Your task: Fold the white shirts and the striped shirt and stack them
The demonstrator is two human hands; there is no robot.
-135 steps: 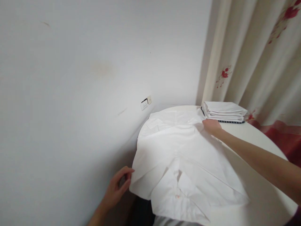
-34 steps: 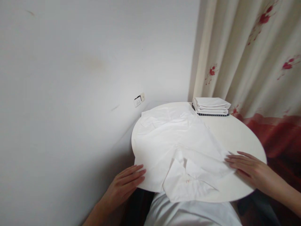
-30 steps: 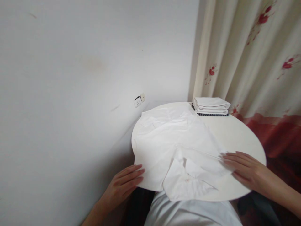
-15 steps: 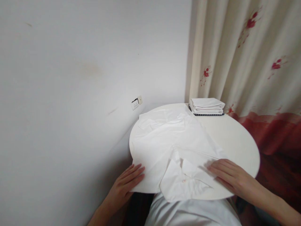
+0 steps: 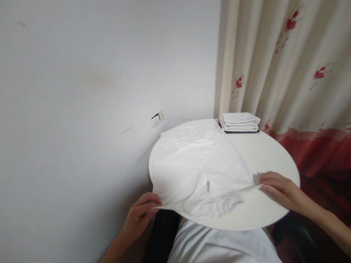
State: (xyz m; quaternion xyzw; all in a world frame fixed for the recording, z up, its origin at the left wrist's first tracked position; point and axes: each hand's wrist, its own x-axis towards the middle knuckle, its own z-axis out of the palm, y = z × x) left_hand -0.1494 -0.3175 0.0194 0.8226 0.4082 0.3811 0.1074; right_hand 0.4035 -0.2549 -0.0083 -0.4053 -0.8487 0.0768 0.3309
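A white shirt point(image 5: 186, 164) lies spread over a round white table point(image 5: 276, 157), its collar point(image 5: 211, 199) towards me and slightly rumpled. My left hand point(image 5: 141, 212) pinches the shirt's near left corner, just past the table's edge. On the other side, my right hand point(image 5: 281, 188) pinches the right edge of the shirt between thumb and fingers. The cloth is drawn taut towards both hands, and its near part is lifted a little. Loose folds cross the far end.
A stack of folded white cloth point(image 5: 240, 122) sits on a dark patterned item point(image 5: 241, 132) at the table's back edge. A white wall point(image 5: 82, 128) with a socket point(image 5: 155, 121) borders the left. A floral curtain point(image 5: 252, 65) hangs behind on the right.
Both hands lay flat on the shirt before; now each pinches an edge. The right hand has moved right and away from me. The collar end has shifted away from the table's near edge.
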